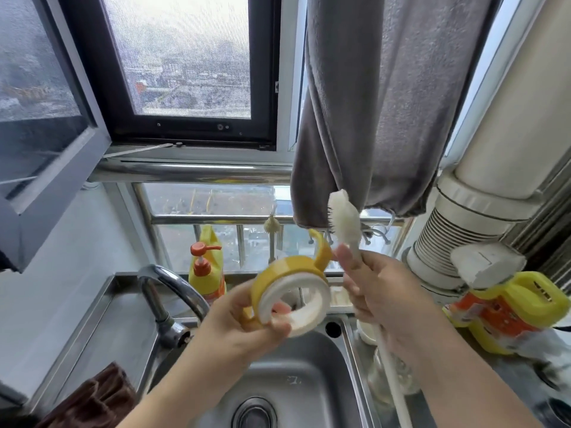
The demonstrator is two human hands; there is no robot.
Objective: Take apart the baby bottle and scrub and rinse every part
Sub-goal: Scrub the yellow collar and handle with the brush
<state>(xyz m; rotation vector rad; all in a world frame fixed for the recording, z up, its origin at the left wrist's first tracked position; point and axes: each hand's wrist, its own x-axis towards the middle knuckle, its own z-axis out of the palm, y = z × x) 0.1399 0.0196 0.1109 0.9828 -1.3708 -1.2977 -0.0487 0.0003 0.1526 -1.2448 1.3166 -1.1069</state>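
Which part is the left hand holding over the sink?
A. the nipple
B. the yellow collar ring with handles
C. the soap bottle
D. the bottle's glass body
B: the left hand grips the yellow collar ring, while the right hand holds the brush.

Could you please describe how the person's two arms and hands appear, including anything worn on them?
Both arms are bare as far as the view shows: no sleeves, gloves or watch are visible. The left hand and the right hand show no rings or bracelets that I can make out, though motion blur softens the fingers. The nails look short and unpainted.
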